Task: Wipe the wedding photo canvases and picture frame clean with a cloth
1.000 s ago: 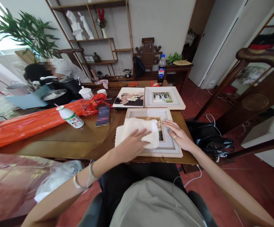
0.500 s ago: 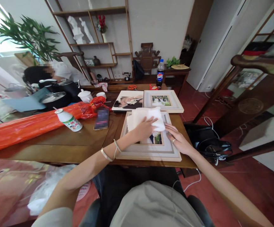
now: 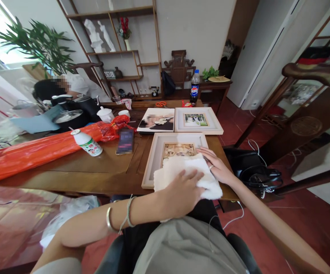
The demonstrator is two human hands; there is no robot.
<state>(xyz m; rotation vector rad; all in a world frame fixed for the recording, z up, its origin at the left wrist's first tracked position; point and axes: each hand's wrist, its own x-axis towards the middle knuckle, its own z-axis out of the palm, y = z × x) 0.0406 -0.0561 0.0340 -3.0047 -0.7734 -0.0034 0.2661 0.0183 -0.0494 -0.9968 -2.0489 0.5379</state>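
Note:
A pale wooden picture frame lies flat on the brown table in front of me. A white cloth covers its near right part. My left hand lies flat on the cloth with fingers stretched out, pressing it onto the frame's near edge. My right hand, with a ring on one finger, rests open on the frame's right side beside the cloth.
Two more framed pictures lie further back. A phone, a white bottle and an orange plastic bag are to the left. Another person sits at the far left. A black bag lies on the floor, right.
My left hand has drawn the cloth from the frame's far edge down to its near right corner. The right hand has stayed on the frame's right side.

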